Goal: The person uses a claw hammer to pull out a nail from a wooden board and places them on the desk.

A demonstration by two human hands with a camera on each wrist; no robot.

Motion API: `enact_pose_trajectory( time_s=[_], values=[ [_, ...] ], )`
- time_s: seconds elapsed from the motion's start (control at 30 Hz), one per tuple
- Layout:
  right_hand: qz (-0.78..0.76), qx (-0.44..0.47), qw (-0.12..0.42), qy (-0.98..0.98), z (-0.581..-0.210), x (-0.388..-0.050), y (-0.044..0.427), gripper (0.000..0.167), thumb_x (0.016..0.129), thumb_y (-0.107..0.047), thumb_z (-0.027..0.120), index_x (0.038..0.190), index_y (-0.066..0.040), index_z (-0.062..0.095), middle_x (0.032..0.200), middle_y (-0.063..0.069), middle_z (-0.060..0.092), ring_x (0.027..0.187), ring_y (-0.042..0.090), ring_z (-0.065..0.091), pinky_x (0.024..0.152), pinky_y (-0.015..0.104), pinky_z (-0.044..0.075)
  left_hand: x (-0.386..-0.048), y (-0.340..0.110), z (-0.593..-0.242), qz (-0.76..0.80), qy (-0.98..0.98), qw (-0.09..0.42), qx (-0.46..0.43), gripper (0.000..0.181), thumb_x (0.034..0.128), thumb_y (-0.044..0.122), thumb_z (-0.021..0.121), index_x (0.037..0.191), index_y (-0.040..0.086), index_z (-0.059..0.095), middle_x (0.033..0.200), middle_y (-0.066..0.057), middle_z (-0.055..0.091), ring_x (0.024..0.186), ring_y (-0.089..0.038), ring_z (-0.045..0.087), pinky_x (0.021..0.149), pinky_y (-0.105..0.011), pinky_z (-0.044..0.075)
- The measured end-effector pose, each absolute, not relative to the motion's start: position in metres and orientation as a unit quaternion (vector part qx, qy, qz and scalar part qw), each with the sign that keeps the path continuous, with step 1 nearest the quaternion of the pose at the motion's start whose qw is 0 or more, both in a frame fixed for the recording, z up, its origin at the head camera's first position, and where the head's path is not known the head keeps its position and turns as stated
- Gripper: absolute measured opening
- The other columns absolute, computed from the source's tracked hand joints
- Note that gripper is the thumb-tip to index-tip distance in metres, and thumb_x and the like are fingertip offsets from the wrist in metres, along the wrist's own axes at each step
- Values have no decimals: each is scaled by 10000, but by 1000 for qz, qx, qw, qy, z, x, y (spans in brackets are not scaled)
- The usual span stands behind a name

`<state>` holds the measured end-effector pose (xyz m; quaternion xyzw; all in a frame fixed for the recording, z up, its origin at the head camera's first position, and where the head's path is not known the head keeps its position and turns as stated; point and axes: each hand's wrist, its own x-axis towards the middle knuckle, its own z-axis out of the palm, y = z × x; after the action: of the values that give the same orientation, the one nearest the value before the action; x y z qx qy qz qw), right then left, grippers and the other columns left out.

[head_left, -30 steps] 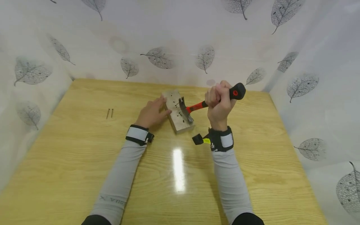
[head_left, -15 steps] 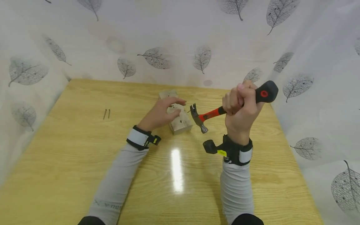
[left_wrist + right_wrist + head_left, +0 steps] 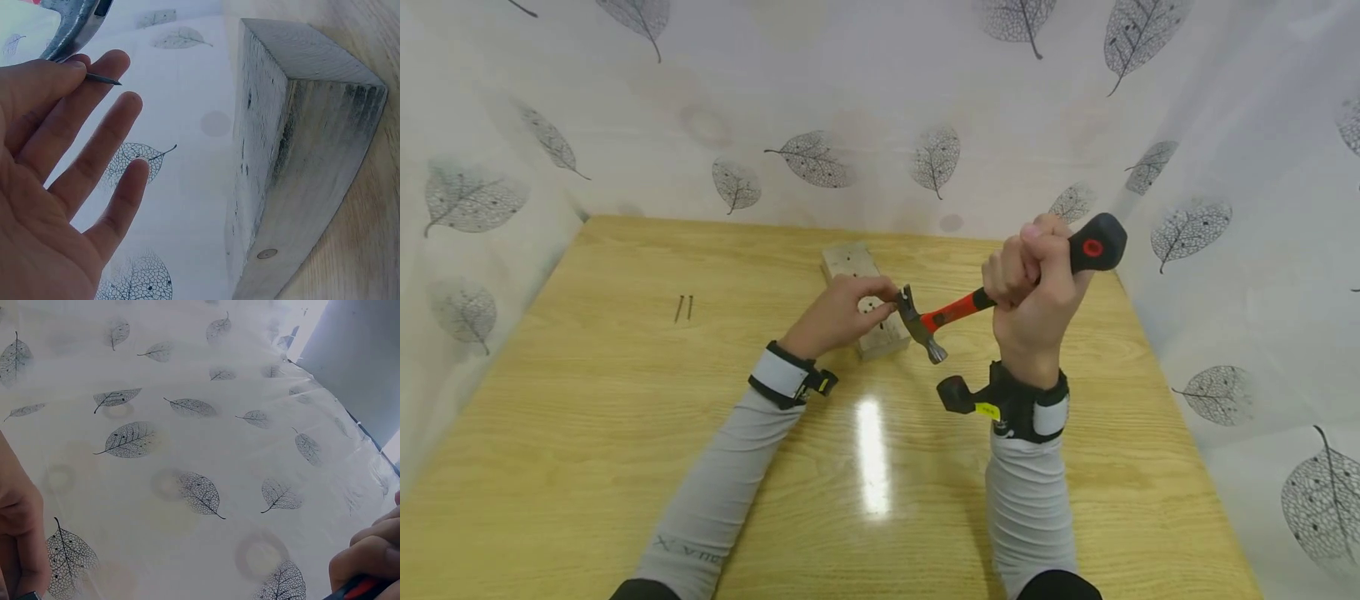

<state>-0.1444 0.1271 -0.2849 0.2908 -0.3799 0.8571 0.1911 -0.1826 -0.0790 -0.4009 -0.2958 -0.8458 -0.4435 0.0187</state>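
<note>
My right hand (image 3: 1033, 292) grips the black and red handle of a claw hammer (image 3: 951, 313), raised right of a pale wooden block (image 3: 886, 337). My left hand (image 3: 835, 317) is over the block, its fingertips at the hammer's claw. In the left wrist view, the thumb and index finger pinch a nail (image 3: 103, 79), its pointed end sticking out beside the steel hammer head (image 3: 75, 28). The other fingers are spread. Whether the nail's head still sits in the claw is hidden. The block (image 3: 331, 125) lies apart from the hand, with dark holes in its face.
Two loose nails (image 3: 684, 308) lie side by side on the wooden table (image 3: 587, 400), left of the block. A leaf-patterned sheet (image 3: 865, 100) hangs behind the table and along both sides.
The hammer has come up off the block and moved right, then slightly back left. My left hand has let go of the block's side, reached to the claw and pinched the nail.
</note>
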Motion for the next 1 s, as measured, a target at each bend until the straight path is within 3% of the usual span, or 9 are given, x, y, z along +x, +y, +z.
enact_pose_trajectory(
  time_s=[0.33,0.57,0.87,1.0],
  values=[
    [843,300,150,-421,-289,-148,121,382,914,22,439,610,-75,230,460,-35,211,346,63,148,320,209,106,-190,-99,-401,-432,-869,56,-237,122,995,195,667,1077,141,740,1061,-6,760,1073,-211,696,960,-436,552],
    [841,307,119,-429,-291,-150,123,395,922,24,437,585,-61,250,456,-27,222,343,72,149,315,217,109,-198,-139,-408,-379,-917,-2,-121,174,992,265,668,1087,131,726,1140,-72,739,1125,-276,652,1014,-484,499],
    [836,310,108,-440,-291,-151,127,406,915,21,445,568,-59,251,459,-13,239,340,86,176,310,218,120,-191,-215,-417,-317,-948,-27,19,276,991,243,640,1187,63,711,1125,-193,722,991,-354,675,800,-501,566],
    [832,293,124,-454,-290,-152,128,400,899,19,453,559,-52,255,501,5,269,383,118,213,321,236,147,-183,-250,-421,-294,-953,-26,69,329,977,248,646,1208,20,699,1125,-244,717,990,-412,670,823,-558,540]
  ],
)
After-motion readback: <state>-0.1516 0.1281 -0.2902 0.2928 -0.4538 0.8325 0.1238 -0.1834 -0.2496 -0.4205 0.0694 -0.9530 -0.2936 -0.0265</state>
